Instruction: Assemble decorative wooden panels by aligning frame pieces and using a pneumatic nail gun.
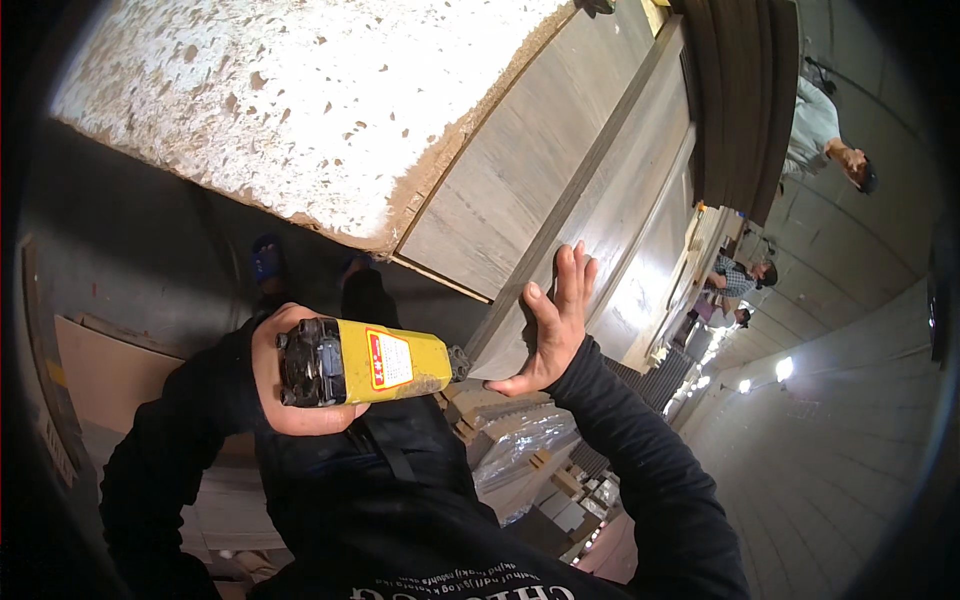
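Observation:
My left hand [280, 385] is wrapped round a yellow nail gun [410, 366] with a black end cap and a red-and-white label. The gun's metal nose [459, 364] meets the near end of a long grey wood-grain board [590, 180], which stands on edge. On that board's near end rests my right hand [555, 335], its fingers spread apart and the thumb toward the gun. Flat grey wood-grain panels [530, 150] lie along both sides of the upright board.
At upper left is a worn white-topped work surface [270, 100] with a chipped brown edge. Dark curved panels [740, 100] stack at the far end. Several people are beyond, one in a light shirt [815, 125]. Plastic-wrapped boards [520, 450] are below the work.

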`<state>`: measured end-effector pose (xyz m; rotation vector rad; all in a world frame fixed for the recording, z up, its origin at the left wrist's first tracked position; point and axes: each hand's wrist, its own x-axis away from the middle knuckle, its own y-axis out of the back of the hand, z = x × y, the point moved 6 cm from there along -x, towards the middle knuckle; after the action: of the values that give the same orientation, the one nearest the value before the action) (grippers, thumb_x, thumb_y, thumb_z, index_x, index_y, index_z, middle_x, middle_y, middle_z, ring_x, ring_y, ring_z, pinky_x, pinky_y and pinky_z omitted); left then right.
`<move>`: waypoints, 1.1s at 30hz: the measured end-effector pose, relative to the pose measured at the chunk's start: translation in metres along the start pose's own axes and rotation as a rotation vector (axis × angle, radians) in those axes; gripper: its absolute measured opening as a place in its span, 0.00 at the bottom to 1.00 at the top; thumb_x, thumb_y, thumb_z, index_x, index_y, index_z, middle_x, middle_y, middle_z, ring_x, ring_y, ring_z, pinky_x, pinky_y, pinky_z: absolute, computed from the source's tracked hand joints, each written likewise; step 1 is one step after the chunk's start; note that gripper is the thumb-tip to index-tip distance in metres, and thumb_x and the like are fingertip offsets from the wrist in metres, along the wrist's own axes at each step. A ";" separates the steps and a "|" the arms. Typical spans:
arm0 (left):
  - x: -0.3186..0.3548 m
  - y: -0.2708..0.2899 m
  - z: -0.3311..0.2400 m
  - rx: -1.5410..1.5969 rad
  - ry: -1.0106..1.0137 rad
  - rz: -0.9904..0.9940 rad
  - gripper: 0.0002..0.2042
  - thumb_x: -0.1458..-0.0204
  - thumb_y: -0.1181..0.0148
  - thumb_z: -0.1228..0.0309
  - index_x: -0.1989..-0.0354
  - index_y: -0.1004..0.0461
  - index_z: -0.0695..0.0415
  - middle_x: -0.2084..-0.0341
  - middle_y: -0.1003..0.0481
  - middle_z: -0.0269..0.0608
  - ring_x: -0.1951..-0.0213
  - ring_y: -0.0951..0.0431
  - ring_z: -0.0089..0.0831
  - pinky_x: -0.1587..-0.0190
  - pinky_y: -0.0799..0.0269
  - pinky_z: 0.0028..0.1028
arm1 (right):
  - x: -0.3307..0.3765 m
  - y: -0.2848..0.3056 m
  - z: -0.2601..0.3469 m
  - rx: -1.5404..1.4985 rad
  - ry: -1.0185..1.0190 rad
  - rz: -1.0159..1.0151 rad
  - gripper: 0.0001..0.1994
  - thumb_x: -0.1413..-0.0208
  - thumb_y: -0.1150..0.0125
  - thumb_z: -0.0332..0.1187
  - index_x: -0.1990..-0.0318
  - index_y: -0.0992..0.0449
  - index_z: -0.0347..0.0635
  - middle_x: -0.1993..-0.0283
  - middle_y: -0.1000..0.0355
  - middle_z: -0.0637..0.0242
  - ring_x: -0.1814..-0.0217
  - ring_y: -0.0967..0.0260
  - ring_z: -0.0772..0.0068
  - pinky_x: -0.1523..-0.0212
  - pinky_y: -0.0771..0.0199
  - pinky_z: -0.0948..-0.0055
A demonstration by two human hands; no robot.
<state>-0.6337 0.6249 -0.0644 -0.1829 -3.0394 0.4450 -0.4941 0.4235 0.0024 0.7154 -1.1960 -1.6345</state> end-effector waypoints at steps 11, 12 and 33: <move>0.001 -0.001 0.008 0.023 0.047 0.021 0.13 0.69 0.35 0.68 0.72 0.25 0.58 0.78 0.24 0.37 0.76 0.24 0.26 0.67 0.32 0.20 | 0.002 -0.003 -0.002 -0.014 0.005 -0.009 0.50 0.77 0.44 0.71 0.42 0.41 0.54 0.34 0.64 0.44 0.31 0.76 0.41 0.39 0.88 0.43; 0.002 -0.003 0.012 -0.034 0.044 0.032 0.14 0.69 0.34 0.68 0.72 0.25 0.58 0.78 0.24 0.38 0.76 0.24 0.27 0.67 0.32 0.20 | 0.001 -0.003 -0.002 -0.013 0.004 -0.004 0.50 0.77 0.44 0.71 0.42 0.41 0.54 0.34 0.64 0.45 0.31 0.76 0.41 0.39 0.88 0.43; 0.029 0.055 -0.165 -0.067 0.121 -0.450 0.23 0.63 0.36 0.70 0.56 0.34 0.59 0.63 0.27 0.44 0.61 0.26 0.37 0.60 0.31 0.27 | -0.003 0.005 0.009 0.027 -0.021 0.090 0.50 0.75 0.44 0.70 0.40 0.44 0.54 0.33 0.66 0.47 0.31 0.80 0.42 0.41 0.88 0.40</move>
<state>-0.6432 0.7276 0.0791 0.4454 -2.8512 0.2835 -0.4992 0.4292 0.0100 0.6535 -1.2499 -1.5574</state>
